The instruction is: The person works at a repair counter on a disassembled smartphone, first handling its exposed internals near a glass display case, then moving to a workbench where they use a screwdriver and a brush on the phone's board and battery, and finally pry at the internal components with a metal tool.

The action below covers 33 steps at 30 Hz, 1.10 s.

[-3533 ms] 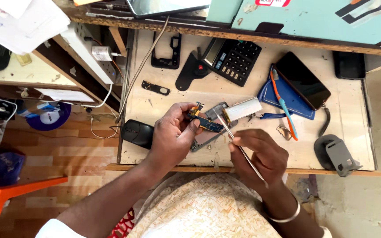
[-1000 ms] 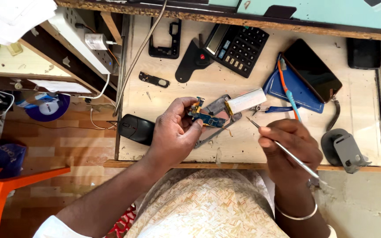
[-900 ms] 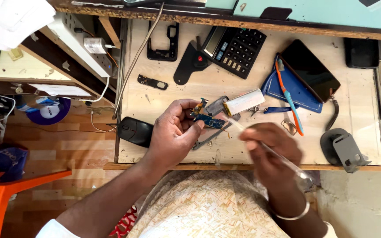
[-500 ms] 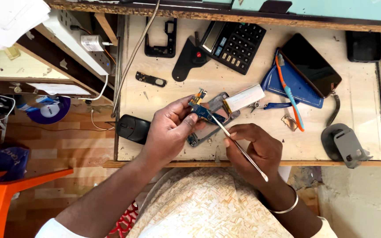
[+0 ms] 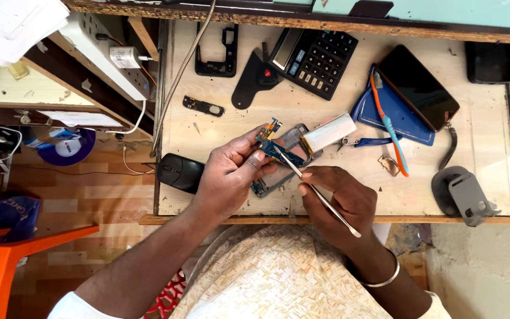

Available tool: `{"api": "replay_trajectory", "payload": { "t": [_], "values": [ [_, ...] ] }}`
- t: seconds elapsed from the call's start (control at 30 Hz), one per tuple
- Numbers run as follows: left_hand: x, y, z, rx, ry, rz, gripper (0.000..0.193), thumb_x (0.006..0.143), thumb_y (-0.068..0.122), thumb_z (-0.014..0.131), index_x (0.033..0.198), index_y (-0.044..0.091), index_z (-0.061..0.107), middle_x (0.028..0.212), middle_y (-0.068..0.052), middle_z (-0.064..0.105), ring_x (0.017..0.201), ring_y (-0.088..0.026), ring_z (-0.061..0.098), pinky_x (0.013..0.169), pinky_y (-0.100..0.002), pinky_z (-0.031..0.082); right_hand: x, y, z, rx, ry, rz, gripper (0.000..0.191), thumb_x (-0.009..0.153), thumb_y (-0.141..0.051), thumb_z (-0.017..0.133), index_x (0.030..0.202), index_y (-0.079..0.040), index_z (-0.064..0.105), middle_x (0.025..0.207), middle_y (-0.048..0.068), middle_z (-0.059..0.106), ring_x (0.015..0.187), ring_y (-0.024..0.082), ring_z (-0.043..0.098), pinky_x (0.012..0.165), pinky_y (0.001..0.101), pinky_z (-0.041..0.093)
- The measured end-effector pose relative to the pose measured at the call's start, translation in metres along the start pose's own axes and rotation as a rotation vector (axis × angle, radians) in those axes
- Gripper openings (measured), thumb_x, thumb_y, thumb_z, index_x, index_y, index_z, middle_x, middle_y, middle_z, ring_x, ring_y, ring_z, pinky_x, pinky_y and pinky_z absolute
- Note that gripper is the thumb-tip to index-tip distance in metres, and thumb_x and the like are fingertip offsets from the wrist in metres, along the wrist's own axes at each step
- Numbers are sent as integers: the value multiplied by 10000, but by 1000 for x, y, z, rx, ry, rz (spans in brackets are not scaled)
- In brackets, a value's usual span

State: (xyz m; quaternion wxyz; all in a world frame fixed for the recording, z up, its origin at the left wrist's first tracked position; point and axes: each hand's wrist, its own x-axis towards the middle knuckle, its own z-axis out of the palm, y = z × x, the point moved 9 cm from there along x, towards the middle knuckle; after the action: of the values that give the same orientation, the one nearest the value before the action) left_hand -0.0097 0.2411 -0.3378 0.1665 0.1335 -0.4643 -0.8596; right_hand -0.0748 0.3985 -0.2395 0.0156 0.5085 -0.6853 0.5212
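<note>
Two hands worked at frame centre over the wooden table: left hand (fingers closed) pinched a blue circuit board; right hand gripped thin metal tweezers, tip touching it.

black calculator, computer mouse, toothbrush

Bare pale wood under glossy plastic and thin metal

Matt, scuffed, unvarnished wooden worktop, rough and splintered along the far edge; on it a blue circuit board with a lacquered sheen and small bright metal parts, pinched in the left hand; a slim polished metal pick in the right hand; just right of the board a silvery foil-faced battery; farther right a glossy black glass phone; left of the board a shiny black plastic mouse
</note>
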Motion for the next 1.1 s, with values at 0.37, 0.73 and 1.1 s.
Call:
{"api": "replay_trajectory", "payload": {
  "t": [0.37, 0.73, 1.1],
  "values": [
    [0, 0, 3, -74, -47, 16, 451, 1076, -16, 463, 1522, -81, 443, 1318, -150, 643, 1166, -181, 655, 1059, -376, 556, 8, -11, 1, -74, 7, -45, 206, 860, 90, 770, 1039, 14, 701, 1032, 162, 747, 943, 240, 768, 786, 280, 614],
    [0, -1, -1, -74, -13, -12, 458, 1070, 34, 483, 1519, -47, 452, 1328, -137, 653, 1148, -157, 666, 1006, -349, 568, 0, 2, -2, 10, -11, 26, 220, 912, 54, 713, 1127, 7, 700, 1024, 142, 746, 862, 192, 744, 722, 266, 566],
    [-1, -1, 0, -108, -28, -1, 431, 1069, 40, 460, 1488, -60, 459, 1300, -136, 657, 1157, -172, 685, 1045, -363, 573, -9, 5, 2, -55, -43, -17, 180, 902, 1, 719, 1072, -27, 669, 1054, 141, 752, 908, 194, 756, 713, 264, 574]
  ]
}}
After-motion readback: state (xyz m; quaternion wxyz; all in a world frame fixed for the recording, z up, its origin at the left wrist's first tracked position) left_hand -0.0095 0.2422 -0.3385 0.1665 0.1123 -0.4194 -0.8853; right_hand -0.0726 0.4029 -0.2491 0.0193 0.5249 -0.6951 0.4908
